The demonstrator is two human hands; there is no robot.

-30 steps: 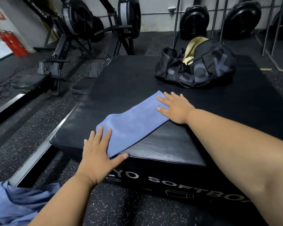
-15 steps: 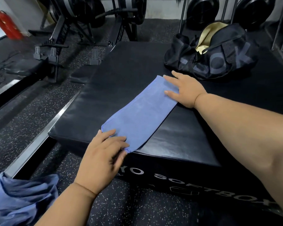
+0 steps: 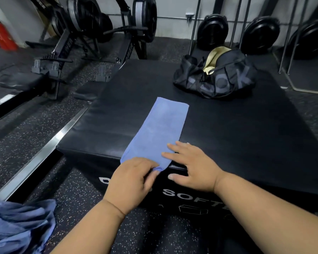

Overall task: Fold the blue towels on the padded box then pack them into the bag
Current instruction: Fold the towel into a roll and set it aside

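Observation:
A blue towel (image 3: 158, 131), folded into a long narrow strip, lies on the black padded box (image 3: 237, 129), running from the near edge toward the middle. My left hand (image 3: 132, 182) pinches the towel's near end at the box's front edge. My right hand (image 3: 193, 167) lies flat beside it, its fingertips on the towel's near right side. The black duffel bag (image 3: 217, 77) sits at the far right of the box top, its mouth gaping and showing a pale yellow lining. A heap of more blue towels (image 3: 17, 224) lies at the lower left.
Rowing machines (image 3: 92, 33) stand on the speckled rubber floor beyond the box's left side. Black weight plates (image 3: 261, 33) and metal uprights line the back wall. A red fire extinguisher (image 3: 0, 33) stands at far left. A metal rail (image 3: 39, 158) runs along the floor left of the box.
My right hand has come from the towel's far end to its near end, beside my left. The towel now runs more straight away from me. My left hand now pinches the near end.

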